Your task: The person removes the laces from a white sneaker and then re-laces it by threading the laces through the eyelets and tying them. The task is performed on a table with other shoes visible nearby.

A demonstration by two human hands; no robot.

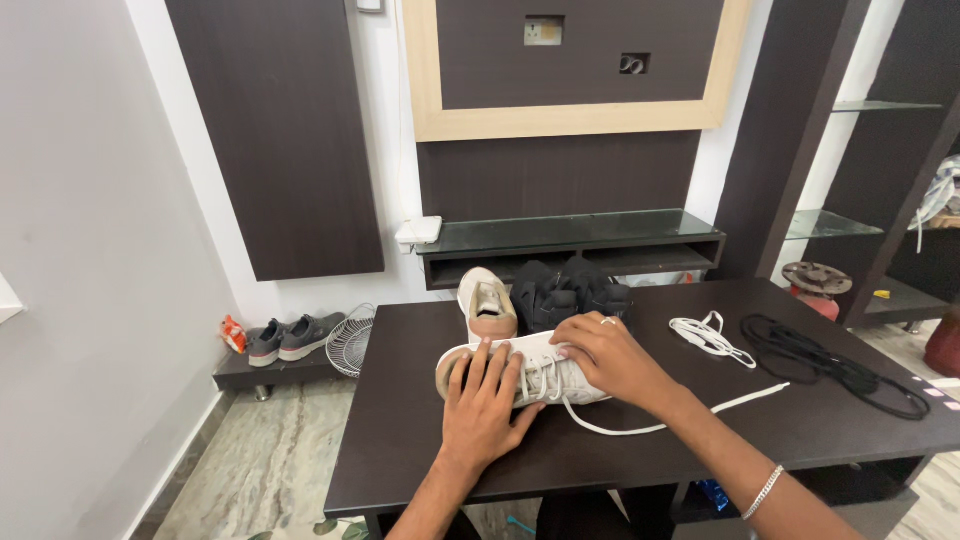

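At the frame centre, my left hand (pixel 483 405) lies flat, fingers spread, on the white sneaker (pixel 530 375); my right hand (pixel 612 355) curls over its laces, pinching unclear.

We see a sneaker (pixel 530 375) on the table (pixel 800 425), under both hands. Its mate (pixel 487 303) stands behind; loose laces (pixel 710 337) lie right.

left hand (pixel 483 400) flat on white sneaker (pixel 535 375) | right hand (pixel 610 355) on laces
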